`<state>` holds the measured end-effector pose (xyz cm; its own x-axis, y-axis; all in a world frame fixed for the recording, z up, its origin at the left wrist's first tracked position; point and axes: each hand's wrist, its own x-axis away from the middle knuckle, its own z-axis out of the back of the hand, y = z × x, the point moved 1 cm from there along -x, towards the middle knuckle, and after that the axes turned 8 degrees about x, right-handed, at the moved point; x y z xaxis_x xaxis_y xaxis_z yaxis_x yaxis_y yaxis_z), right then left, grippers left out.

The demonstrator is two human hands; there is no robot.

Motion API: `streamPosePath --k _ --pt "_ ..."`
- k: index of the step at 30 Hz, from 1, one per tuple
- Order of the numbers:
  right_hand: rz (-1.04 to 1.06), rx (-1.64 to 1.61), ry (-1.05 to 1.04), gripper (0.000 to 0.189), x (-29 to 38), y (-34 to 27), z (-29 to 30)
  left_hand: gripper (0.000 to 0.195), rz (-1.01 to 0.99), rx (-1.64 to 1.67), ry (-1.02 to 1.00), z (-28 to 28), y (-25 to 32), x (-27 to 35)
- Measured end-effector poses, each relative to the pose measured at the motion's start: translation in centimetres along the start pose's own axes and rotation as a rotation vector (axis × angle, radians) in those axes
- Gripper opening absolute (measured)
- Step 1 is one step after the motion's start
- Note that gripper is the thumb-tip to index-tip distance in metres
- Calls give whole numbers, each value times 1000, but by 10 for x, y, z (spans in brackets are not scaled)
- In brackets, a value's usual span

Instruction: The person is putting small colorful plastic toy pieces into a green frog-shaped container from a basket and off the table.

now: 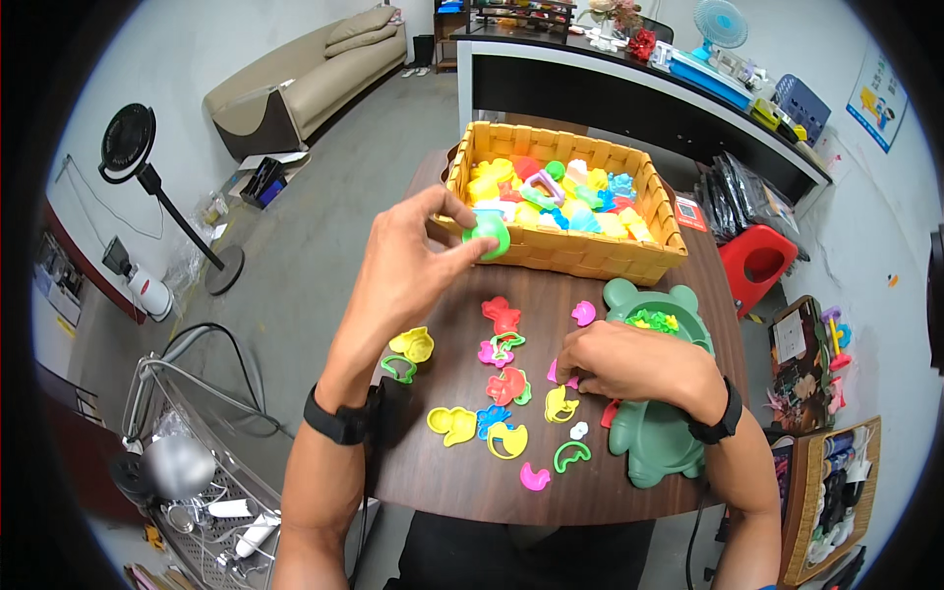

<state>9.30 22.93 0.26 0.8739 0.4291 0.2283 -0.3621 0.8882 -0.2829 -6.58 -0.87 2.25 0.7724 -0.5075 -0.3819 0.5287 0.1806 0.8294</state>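
Pinched between thumb and fingers, a round green plastic piece [488, 233] is in my left hand [413, 254], at the near left edge of a woven basket [590, 254] of colourful plastic moulds. My right hand [627, 361] reaches down to the table, its fingertips on a pink plastic piece [553, 371]. Beside that hand lies a green bear-shaped tray [656, 442] with small green and yellow pieces [653, 321] in its upper part. A yellow mould [560, 405] rests just below the fingertips. Red moulds [501, 316], a yellow mould [451, 425] and a blue one [493, 420] lie between the hands and the near edge.
The brown wooden table [472, 487] has a curved near edge. A metal trolley [221, 546] with appliances stands at lower left, a pedestal fan [129, 144] farther off. Right of the table are a red plastic stool [759, 265] and a wicker-edged box [833, 501]. Behind is a black desk [590, 96].
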Motion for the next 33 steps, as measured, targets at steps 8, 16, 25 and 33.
streamPosePath --k 8,16,25,33 --pt "-58 -23 216 17 35 7 31 27 -117 -264 101 -15 -21 -64" --pt "-413 -419 637 9 124 41 19 25 -21 -433 -1 -16 -33 -80" --pt "-509 -650 627 15 143 66 -2 21 3 -486 -36 -23 -44 -88" --pt "-543 -714 522 13 140 70 -5 25 40 -480 -92 -20 -48 -92"
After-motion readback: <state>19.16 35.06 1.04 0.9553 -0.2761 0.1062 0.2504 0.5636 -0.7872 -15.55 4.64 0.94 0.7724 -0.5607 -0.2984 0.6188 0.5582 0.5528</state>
